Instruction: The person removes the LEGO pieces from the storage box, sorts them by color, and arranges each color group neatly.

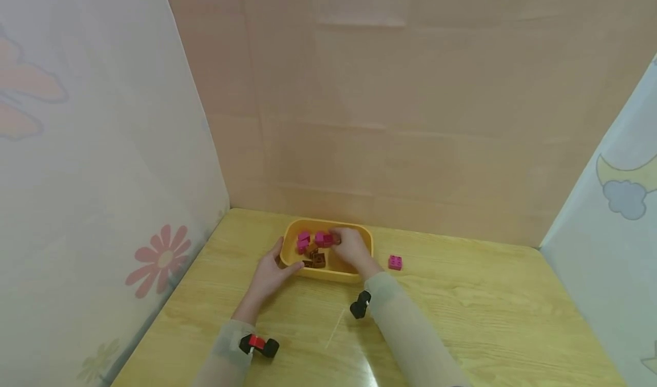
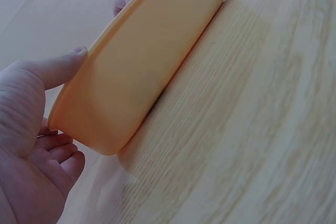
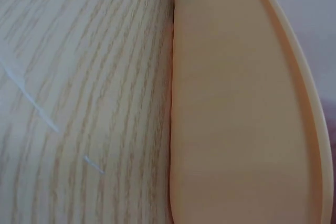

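Note:
A yellow-orange plastic tub (image 1: 359, 277) sits on the table, holding several pink building blocks (image 1: 303, 237) and several brown building blocks (image 1: 319, 260). My left hand (image 1: 271, 273) grips the tub's left end. In the left wrist view its thumb lies on the rim of the tub (image 2: 131, 72), with the other fingers curled below the end. Reaching over the near rim, my right hand (image 1: 351, 247) is inside the tub and pinches a pink block (image 1: 328, 240) at its fingertips. The tub's side wall (image 3: 241, 103) fills much of the right wrist view, where that hand is mostly out of frame.
One pink four-stud block (image 1: 394, 263) lies on the wooden table (image 1: 462, 318) to the right of the tub. A brown paper-like wall (image 1: 410, 119) rises behind the table. Pale printed panels (image 1: 102, 147) stand at both sides.

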### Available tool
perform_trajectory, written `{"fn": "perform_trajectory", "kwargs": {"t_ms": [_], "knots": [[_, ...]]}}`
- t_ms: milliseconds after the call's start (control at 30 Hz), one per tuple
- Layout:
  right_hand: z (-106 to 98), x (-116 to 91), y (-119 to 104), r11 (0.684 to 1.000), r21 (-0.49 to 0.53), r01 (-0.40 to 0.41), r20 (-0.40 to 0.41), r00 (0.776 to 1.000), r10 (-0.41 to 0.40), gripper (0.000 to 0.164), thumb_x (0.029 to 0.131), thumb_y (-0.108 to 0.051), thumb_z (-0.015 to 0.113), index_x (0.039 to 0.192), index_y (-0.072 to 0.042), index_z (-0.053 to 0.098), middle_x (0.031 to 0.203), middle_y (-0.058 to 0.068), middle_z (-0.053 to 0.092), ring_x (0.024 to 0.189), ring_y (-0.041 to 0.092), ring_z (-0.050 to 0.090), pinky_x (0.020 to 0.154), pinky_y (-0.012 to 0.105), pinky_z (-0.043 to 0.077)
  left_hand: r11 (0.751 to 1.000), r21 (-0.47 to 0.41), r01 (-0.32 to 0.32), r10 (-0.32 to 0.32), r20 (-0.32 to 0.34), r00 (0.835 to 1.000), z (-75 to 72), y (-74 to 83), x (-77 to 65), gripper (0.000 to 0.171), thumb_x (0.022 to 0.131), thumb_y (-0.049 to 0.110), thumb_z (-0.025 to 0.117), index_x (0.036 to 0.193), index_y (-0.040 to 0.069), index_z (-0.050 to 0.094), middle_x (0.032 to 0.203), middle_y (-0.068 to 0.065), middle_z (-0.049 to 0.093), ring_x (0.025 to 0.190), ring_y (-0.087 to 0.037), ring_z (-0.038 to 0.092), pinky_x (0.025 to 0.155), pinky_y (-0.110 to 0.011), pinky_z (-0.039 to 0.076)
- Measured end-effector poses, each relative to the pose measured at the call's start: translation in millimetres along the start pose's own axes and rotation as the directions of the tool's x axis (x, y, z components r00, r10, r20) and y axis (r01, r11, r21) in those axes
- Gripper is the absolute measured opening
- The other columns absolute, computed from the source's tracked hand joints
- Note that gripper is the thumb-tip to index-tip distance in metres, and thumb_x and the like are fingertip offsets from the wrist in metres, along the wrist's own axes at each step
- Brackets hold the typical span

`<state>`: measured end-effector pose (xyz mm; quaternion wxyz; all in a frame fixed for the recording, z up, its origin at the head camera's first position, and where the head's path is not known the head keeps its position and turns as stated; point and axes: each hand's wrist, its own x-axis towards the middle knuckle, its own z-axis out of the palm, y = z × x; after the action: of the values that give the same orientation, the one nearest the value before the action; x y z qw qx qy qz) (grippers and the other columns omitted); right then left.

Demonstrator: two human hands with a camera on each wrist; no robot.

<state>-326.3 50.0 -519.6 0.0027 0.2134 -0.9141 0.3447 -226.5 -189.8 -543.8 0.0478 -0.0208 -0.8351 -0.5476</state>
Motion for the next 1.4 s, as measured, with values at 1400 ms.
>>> {"fn": "perform_trajectory", "kwargs": {"t_ms": [1400], "knots": [[1.2, 1.7, 4.6, 1.0, -0.006, 0.011, 0.087, 0.996, -0.011, 0.038, 0.089, -0.005, 0.087, 0.126, -0.001, 0.077, 0.122, 0.012, 0.075, 0.109, 0.03, 0.071, 0.097, 0.046, 0.059, 1.0, -0.027, -0.013, 0.014, 0.013, 1.0, 0.8, 1.2, -3.0, 0.101, 0.096, 0.022, 0.085, 0.166, -0.009, 0.02, 0.171, -0.028, 0.022, 0.153, -0.042, 0.036, 0.121, -0.049, 0.037]]}}
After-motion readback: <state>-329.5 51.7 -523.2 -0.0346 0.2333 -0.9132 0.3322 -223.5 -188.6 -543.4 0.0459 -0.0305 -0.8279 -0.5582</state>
